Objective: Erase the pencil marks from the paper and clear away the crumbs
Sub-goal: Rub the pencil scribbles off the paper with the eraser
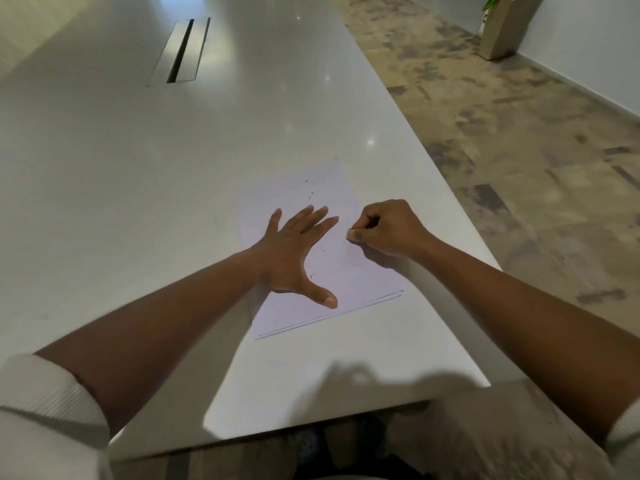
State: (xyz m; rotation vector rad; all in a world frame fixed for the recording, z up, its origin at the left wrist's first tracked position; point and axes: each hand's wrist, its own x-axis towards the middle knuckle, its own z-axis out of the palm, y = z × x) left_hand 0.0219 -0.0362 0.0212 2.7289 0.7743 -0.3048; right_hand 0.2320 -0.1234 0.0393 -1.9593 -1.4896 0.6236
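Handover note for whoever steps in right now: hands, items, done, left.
Left hand: flat, fingers spread, pressing the paper down on the table.
Right hand: pinching the eraser against the sheet's right side.
Done: most of the sheet looks blank.
Left: pencil lines along the near edge remain; dark crumbs lie scattered beyond the left fingertips, a few near the thumb. Erase the lines, then sweep off the crumbs.

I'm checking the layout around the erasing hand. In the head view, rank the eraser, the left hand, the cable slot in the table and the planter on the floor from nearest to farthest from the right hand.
1. eraser: pinched in the fingers of the right hand.
2. left hand: just to its left, flat on the paper.
3. cable slot and planter: both far off, slot up left on the table, planter up right on the floor; too close to call.
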